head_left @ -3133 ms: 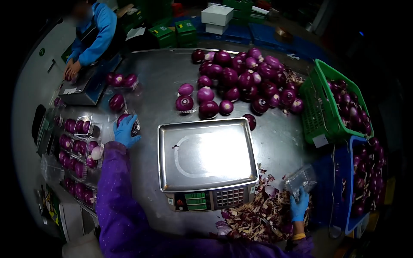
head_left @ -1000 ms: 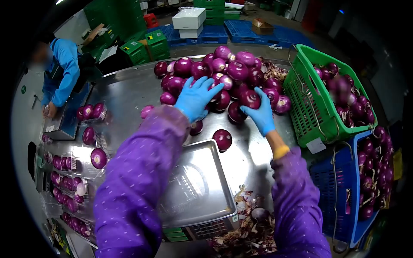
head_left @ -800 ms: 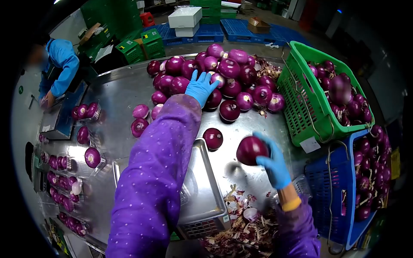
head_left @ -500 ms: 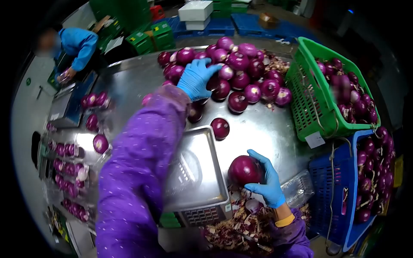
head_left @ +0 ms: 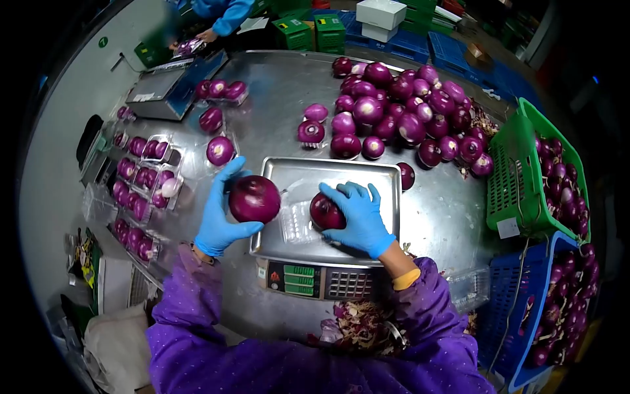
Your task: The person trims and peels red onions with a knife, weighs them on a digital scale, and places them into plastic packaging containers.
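My left hand (head_left: pixel 222 213), in a blue glove, grips a large red onion (head_left: pixel 253 199) by its side, over the left edge of the scale's metal tray (head_left: pixel 275 253). Fingers of my right hand (head_left: pixel 359 218), gloved too, close round a smaller red onion (head_left: pixel 326 211) above the tray. Beneath it, a clear plastic punnet (head_left: pixel 296 223) lies on the tray; my right hand and its onion partly cover it. The scale's keypad and green displays (head_left: pixel 299 280) face me.
A pile of red onions (head_left: pixel 410 125) lies behind the scale. Green (head_left: pixel 502 177) and blue (head_left: pixel 502 282) crates of onions stand at right. Packed punnets (head_left: pixel 141 174) line the left side. Onion skins (head_left: pixel 361 325) lie in front. A co-worker's blue sleeve (head_left: pixel 231 16) shows at far left.
My left hand has come back from the pile to the scale and now holds a large onion. My right hand has moved left over the tray with an onion. The view has shifted.
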The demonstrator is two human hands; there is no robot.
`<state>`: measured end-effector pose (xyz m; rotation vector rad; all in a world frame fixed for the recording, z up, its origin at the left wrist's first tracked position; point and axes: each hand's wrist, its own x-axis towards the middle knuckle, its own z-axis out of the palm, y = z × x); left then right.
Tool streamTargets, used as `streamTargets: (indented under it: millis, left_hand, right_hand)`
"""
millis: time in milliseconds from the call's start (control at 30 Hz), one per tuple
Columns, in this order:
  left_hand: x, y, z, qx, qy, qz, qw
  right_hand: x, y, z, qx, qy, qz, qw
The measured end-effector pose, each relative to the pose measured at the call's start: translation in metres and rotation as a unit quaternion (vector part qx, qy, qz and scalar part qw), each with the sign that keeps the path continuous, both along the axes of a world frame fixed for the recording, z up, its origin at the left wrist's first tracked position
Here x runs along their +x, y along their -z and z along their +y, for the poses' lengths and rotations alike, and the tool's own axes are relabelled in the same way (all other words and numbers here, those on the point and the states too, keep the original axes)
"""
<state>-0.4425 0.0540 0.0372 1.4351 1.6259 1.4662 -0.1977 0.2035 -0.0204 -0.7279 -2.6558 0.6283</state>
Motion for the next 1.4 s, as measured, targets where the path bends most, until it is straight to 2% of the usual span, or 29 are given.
streamTargets:
  millis: [67,200,233,400,467,567,667,800,900,967,1000,1067,1100,1133,1200,1233,1267,1333,1400]
  left_hand:
    - [0.005,0.004,-0.009,-0.009,-0.001,0.007,1.0]
    - [0.008,0.007,-0.017,0.017,-0.007,-0.027,0.999]
    - [0.005,0.008,-0.016,0.028,-0.008,-0.025,0.999]
    - [-0.003,0.002,-0.013,0.045,-0.017,-0.023,0.999]
    - [0.0,0.0,-0.007,0.037,0.002,-0.043,0.998]
    - [0.02,-0.005,0.013,0.041,0.063,-0.078,0.994]
    - [0.045,-0.008,0.039,0.05,0.108,-0.04,0.992]
    - [0.071,-0.008,0.063,0.04,0.141,-0.062,0.987]
    - [0.088,0.003,0.074,-0.016,0.16,-0.196,0.967]
    - [0.103,-0.002,0.074,-0.067,0.168,-0.294,0.939]
    - [0.112,-0.004,0.072,-0.077,0.148,-0.297,0.94]
    - [0.121,0.001,0.07,-0.052,0.153,-0.269,0.95]
    - [0.12,-0.004,0.066,-0.025,0.17,-0.202,0.964]
    - [0.114,-0.002,0.063,-0.017,0.175,-0.142,0.974]
    - [0.096,-0.001,0.058,0.005,0.189,-0.017,0.982]
    - [0.088,-0.008,0.051,0.012,0.157,0.122,0.98]
    - [0.08,-0.005,0.048,-0.002,0.126,0.243,0.962]
    - [0.071,0.029,0.044,-0.056,0.092,0.367,0.924]
    - [0.063,0.051,0.038,-0.1,0.108,0.432,0.89]
  right_hand:
    - [-0.002,-0.003,-0.004,0.023,0.015,-0.009,1.0]
    - [0.042,-0.03,0.001,0.023,0.065,0.154,0.986]
    - [0.063,-0.021,0.005,0.083,0.096,0.165,0.978]
    - [0.164,-0.009,-0.025,-0.044,0.26,0.129,0.956]
    - [0.186,0.009,-0.041,-0.124,0.291,0.154,0.936]
    - [0.171,0.0,-0.055,-0.192,0.274,0.196,0.922]
    - [0.14,-0.024,-0.056,-0.164,0.226,0.202,0.939]
    - [0.115,-0.034,-0.054,-0.22,0.186,0.247,0.925]
    - [0.084,-0.058,-0.058,-0.322,0.16,0.3,0.883]
    - [0.054,-0.068,-0.056,-0.397,0.113,0.361,0.836]
    - [0.042,-0.07,-0.056,-0.439,0.109,0.412,0.791]
    - [0.02,-0.062,-0.043,-0.515,0.109,0.484,0.699]
    - [0.017,-0.061,-0.04,-0.543,0.091,0.509,0.662]
    - [0.015,-0.059,-0.035,-0.556,0.102,0.52,0.64]
    - [0.016,-0.054,-0.027,-0.585,0.098,0.496,0.635]
    - [0.016,-0.049,-0.021,-0.577,0.109,0.474,0.656]
    - [0.014,-0.047,-0.018,-0.526,0.141,0.428,0.721]
    - [0.01,-0.054,-0.016,-0.366,0.167,0.31,0.861]
    - [0.002,-0.042,-0.011,-0.229,0.147,0.24,0.932]
